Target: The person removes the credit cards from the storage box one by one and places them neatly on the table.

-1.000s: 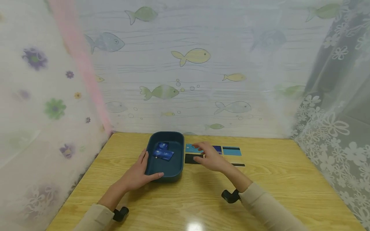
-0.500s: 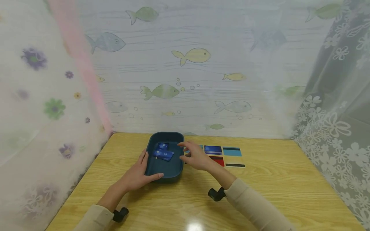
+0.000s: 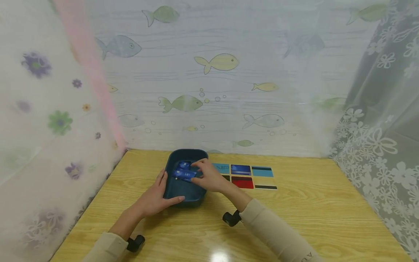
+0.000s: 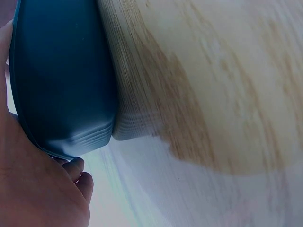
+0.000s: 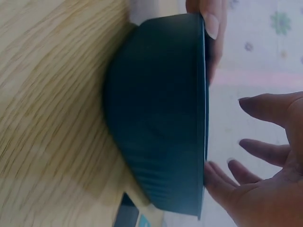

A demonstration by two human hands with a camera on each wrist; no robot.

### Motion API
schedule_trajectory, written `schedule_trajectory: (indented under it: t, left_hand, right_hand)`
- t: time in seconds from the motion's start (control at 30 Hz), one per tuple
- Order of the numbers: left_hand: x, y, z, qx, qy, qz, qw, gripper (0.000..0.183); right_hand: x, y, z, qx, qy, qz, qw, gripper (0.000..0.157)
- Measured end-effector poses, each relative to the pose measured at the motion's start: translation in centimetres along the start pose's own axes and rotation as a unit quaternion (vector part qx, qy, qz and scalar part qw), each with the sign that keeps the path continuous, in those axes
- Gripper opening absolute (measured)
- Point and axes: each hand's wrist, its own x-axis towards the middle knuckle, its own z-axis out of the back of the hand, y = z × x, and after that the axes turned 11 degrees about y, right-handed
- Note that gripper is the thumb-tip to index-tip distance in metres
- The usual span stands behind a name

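Note:
A dark teal plastic bin stands on the table. My left hand grips it at the left side, thumb over the near rim and fingers along the outer wall. The left wrist view shows that hand against the bin wall. Several blue cards lie overlapped inside the bin. Over them hovers my right hand, thumb and fingers apart. In the right wrist view, the right hand is beside the bin's rim with nothing visible between its fingers.
Right of the bin, cards lie in two rows: a light blue card, a dark blue one, a striped light blue one, a partly hidden black one, a red one and a pale striped one. A printed curtain hangs behind.
My right hand has moved left from above the cards on the table to over the bin, uncovering more of those cards. The left hand and bin have stayed in place.

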Motion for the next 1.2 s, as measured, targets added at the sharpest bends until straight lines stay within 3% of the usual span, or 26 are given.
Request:
schedule_trajectory:
  t: [0.27,0.6,0.83,1.2]
  left_hand:
    - [-0.3,-0.2,-0.1,0.000,-0.003,0.001,1.0000,0.129]
    - [-0.5,-0.4,-0.3,0.005,-0.011,0.004,0.9999,0.128]
    - [-0.8,-0.4,-0.6,0.001,-0.011,0.006,0.9999,0.128]
    - [-1.3,-0.9,-0.9,-0.005,-0.011,0.007,0.9999,0.127]
  right_hand:
    - [1.5,0.7,-0.9,-0.030,0.000,-0.019,0.999,0.053]
    - [3.0,0.9,-2.7,0.003,-0.046,-0.074,0.996,0.059]
    - [3.7,0.5,-3.8,0.022,-0.077,-0.090,0.993,0.063]
    - [4.7,0.2,-5.1,0.013,-0.051,-0.136,0.989,0.070]
